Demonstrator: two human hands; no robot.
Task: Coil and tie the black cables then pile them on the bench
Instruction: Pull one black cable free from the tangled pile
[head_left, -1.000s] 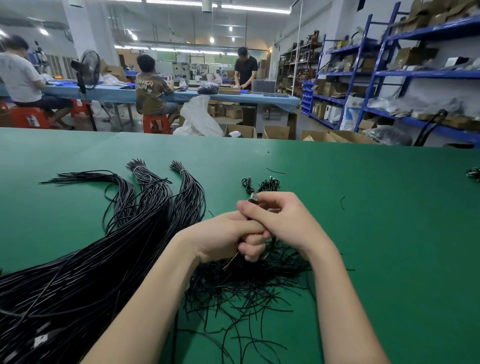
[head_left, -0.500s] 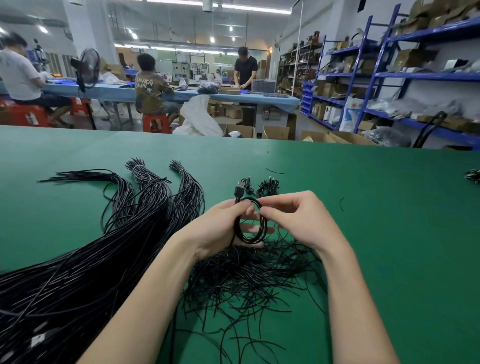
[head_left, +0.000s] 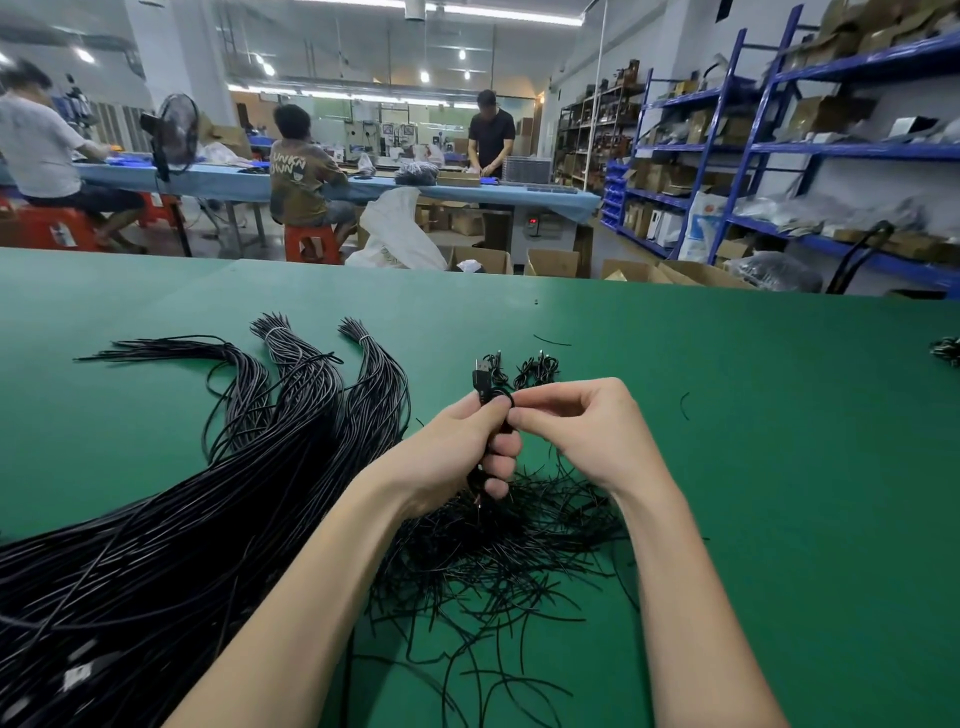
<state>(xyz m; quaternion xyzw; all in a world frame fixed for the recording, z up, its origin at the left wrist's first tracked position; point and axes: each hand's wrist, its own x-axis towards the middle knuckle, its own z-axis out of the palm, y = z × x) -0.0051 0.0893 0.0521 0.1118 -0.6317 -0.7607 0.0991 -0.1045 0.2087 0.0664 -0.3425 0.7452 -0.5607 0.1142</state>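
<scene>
Green bench (head_left: 727, 415): left hand (head_left: 452, 457) grip hides coiled cable (head_left: 485, 384).

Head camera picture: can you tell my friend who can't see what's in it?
Two bare hands meet over a green bench: the left hand grips a coiled black cable with its USB plug sticking up, and the right hand pinches it at the top. Long black cable bundles lie to the left, short black ties underneath, and two small coiled cables just beyond.
</scene>
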